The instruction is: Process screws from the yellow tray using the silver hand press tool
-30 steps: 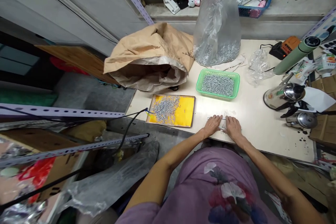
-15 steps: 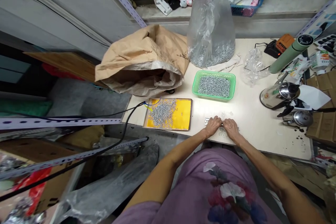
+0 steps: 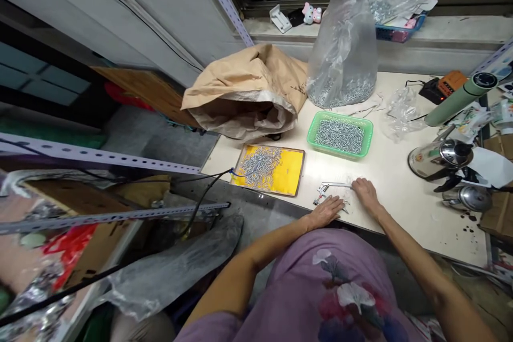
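A slim silvery metal piece of hinged-looking hardware (image 3: 337,185) lies on the tabletop near the front edge. Its long bar runs toward my right hand (image 3: 366,193), whose bent fingers close on the bar's right end. Below that bar, my left hand (image 3: 326,211) rests low with its fingers stretched out over the lower part of the hardware. Small metal bits (image 3: 348,203) lie by its fingertips; their kind is too small to tell. Left of the hands sits a yellow tray (image 3: 289,171) with a heap of silvery screw-like pieces (image 3: 260,166).
A green basket (image 3: 340,154) of similar pieces stands behind the hands. Farther back are a brown sack (image 3: 248,72) and a clear plastic bag (image 3: 340,48). A kettle (image 3: 430,159), small metal pot (image 3: 468,199) and green flask (image 3: 457,99) stand right. A black cable (image 3: 200,195) crosses left.
My hands were close together over the metal piece and are now farther apart, the right one farther right. More of the hardware shows, spread into an angle. The view has shifted.
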Motion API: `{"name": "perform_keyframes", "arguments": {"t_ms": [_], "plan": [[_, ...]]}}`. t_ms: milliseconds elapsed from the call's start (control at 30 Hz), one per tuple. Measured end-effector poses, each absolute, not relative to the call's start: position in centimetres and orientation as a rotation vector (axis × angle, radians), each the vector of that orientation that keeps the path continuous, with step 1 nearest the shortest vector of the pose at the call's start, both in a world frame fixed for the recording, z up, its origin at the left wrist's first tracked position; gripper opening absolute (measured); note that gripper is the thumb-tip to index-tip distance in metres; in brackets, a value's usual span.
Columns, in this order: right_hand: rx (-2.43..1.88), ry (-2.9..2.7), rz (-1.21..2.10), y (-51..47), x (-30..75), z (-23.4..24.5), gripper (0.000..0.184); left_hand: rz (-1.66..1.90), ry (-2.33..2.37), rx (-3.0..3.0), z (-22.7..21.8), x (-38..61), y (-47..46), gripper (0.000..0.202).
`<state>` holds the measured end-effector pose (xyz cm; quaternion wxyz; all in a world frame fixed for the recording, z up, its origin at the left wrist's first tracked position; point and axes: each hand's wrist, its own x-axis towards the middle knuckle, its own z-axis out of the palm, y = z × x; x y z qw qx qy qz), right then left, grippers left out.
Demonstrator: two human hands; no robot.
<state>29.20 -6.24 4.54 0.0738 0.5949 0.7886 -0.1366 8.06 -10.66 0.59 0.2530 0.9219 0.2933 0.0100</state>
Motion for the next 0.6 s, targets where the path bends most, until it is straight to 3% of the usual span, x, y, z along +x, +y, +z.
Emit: {"name": "perform_keyframes", "arguments": {"t_ms": [133,233,467,600], "plan": [[1.821,2.336,-0.339,-3.9,27.8,5.2,0.024,0.040,0.786,2.461,0.9,8.0,-10.7,0.048],[1.579,2.517,-0.437,-4.1,24.4,5.3,0.024,0.063,0.758,2.444,1.0,7.9,-10.4,0.051],[1.089,2.802,-0.543,-5.3,17.9,4.2,0.023,0.154,0.525,2.497,1.6,5.8,-11.6,0.027],[0.972,2.901,-0.598,-4.7,17.9,4.3,0.018,0.243,0.806,2.535,2.0,1.7,-11.2,0.023]]}}
